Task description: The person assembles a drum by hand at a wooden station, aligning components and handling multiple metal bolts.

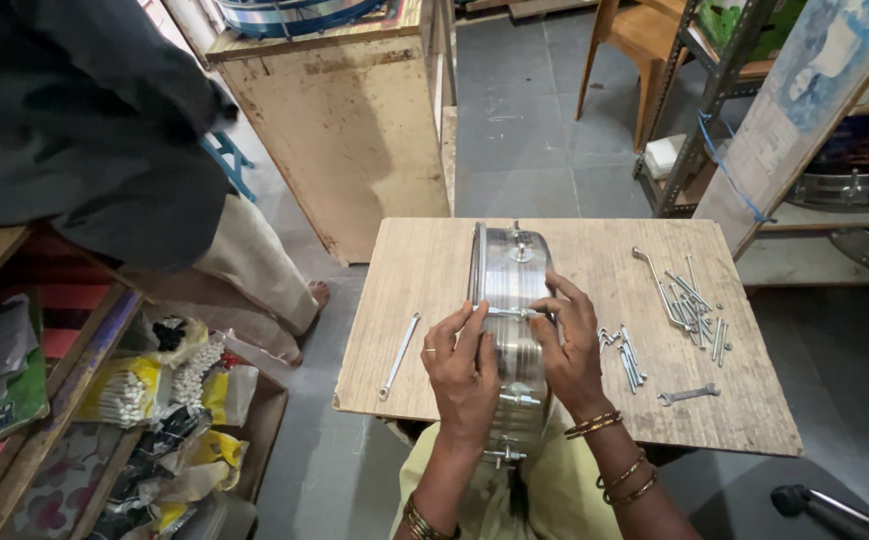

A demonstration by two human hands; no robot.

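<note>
Here the metal drum shell (pixel 508 300) is standing on edge across the middle of the small wooden table (pixel 435 250), its lower rim hanging off the near edge toward the person's lap, and everything else is best placed from it. Far to the left of the shell another person (pixel 105 130) in dark clothing is bending over, and below that figure a box of plastic packets (pixel 170 420) is sitting on the floor. Just left of the shell a long spanner (pixel 400 355) is lying on the board, untouched. The left hand (pixel 463 375) is pressing against the shell's near left flank, fingers closed together and curling over the top toward a tension rod (pixel 515 313) lying across the band. The right hand (pixel 570 350) is gripping from the other side, thumb and forefinger pinching the same rod. To do this well, I judge the left hand should be bracing the shell firmly so it is not rolling, while the right is keeping the rod square to its lug before any turning. Right of the shell a heap of loose tension rods (pixel 690 305) is waiting, with a small open-ended spanner (pixel 688 395) nearer the front edge.
</note>
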